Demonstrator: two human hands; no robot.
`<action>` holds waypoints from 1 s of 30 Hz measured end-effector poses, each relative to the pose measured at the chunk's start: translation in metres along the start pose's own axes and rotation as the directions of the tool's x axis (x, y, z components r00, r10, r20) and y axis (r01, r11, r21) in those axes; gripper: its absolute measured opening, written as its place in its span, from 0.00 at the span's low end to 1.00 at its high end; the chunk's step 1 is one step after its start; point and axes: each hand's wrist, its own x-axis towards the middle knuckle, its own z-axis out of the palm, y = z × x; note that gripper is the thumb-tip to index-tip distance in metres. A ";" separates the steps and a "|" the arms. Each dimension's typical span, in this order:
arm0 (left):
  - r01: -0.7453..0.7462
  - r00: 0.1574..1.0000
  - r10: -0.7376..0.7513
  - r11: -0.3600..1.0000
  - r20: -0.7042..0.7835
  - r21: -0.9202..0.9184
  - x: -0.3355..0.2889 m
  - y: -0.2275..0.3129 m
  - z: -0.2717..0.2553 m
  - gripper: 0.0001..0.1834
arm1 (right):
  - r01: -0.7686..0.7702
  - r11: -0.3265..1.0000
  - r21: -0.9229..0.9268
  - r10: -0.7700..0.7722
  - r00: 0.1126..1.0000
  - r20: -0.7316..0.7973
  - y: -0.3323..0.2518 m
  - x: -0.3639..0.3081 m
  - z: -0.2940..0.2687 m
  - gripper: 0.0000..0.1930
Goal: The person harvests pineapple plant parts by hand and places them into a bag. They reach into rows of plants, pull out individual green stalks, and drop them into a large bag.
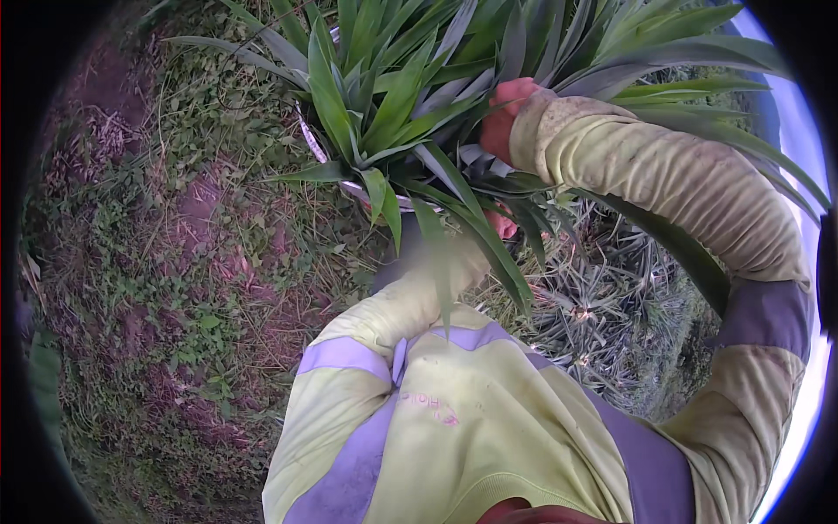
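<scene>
A dense bunch of long-leaved green plants (pixel 384 122), looking like pineapple tops, fills the upper middle. A white curved rim (pixel 311 138), perhaps of a sack or basket, shows around their left and lower side. My right hand (pixel 504 120) reaches in among the leaves from the right; its fingers are mostly hidden, so its grip is unclear. Below it, my left hand (pixel 502 222) shows only in part beneath drooping leaves, close under the bunch. Its visible fingers look curled, but whatever they hold is covered.
Weedy ground with low green plants and dry litter (pixel 209 262) spreads on the left. To the right of my body grow several spiky grey-green plants (pixel 585 306). Long leaves (pixel 698 52) stick out at the upper right, past my right forearm.
</scene>
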 end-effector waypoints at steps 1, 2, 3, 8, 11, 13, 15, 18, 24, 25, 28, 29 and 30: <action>-0.005 1.000 0.005 1.000 -0.008 -0.002 0.000 0.001 -0.001 0.16 | -0.066 0.990 -0.125 0.060 0.997 -0.050 -0.012 -0.001 -0.007 0.14; -0.004 1.000 0.004 1.000 -0.012 0.012 -0.003 0.001 0.000 0.16 | -0.064 0.990 -0.128 0.058 0.997 -0.049 -0.012 0.005 -0.003 0.14; -0.002 1.000 0.003 1.000 -0.011 0.017 -0.003 0.001 0.001 0.16 | -0.021 0.999 -0.037 0.017 0.994 -0.111 -0.015 0.015 0.004 0.11; 0.008 0.999 -0.006 0.999 -0.040 0.038 -0.007 0.005 -0.003 0.15 | 0.043 0.997 0.064 -0.018 0.937 -0.350 -0.034 0.056 0.033 0.10; 0.017 0.998 -0.015 0.999 -0.057 0.042 -0.010 0.005 -0.005 0.14 | 0.048 0.992 0.116 -0.014 0.960 -0.279 -0.040 0.076 0.048 0.12; 0.022 0.998 -0.018 0.997 -0.056 0.069 -0.009 0.009 -0.007 0.14 | 0.082 0.976 0.200 0.009 0.909 -0.417 -0.043 0.086 0.068 0.11; 0.017 0.998 -0.011 0.996 -0.069 0.086 -0.012 0.012 -0.008 0.13 | 0.114 0.964 0.239 0.008 0.889 -0.457 -0.050 0.100 0.086 0.11; 0.018 0.999 -0.012 0.992 -0.049 0.125 -0.006 0.017 -0.004 0.13 | 0.104 0.977 0.189 0.006 0.863 -0.505 -0.027 0.097 0.087 0.11; -0.052 0.999 0.051 0.966 0.013 0.253 0.015 0.053 -0.011 0.12 | 0.231 0.955 0.186 -0.037 0.716 -0.697 0.002 0.066 0.075 0.15; -0.066 0.998 0.056 0.953 0.042 0.296 0.018 0.057 -0.008 0.12 | 0.250 0.942 0.225 0.001 0.665 -0.747 0.011 0.041 0.069 0.16; -0.114 0.991 0.074 0.895 0.109 0.432 0.025 0.067 -0.009 0.11 | 0.245 0.694 0.677 0.229 0.816 -0.531 0.031 -0.081 0.016 0.19; -0.135 0.988 0.074 0.847 0.137 0.514 0.025 0.072 -0.011 0.11 | 0.370 0.603 0.707 0.268 0.740 -0.617 0.037 -0.125 0.011 0.18; -0.150 0.984 0.056 0.771 0.169 0.618 0.020 0.077 -0.015 0.11 | 0.497 0.508 0.704 0.315 0.653 -0.688 0.034 -0.168 0.016 0.17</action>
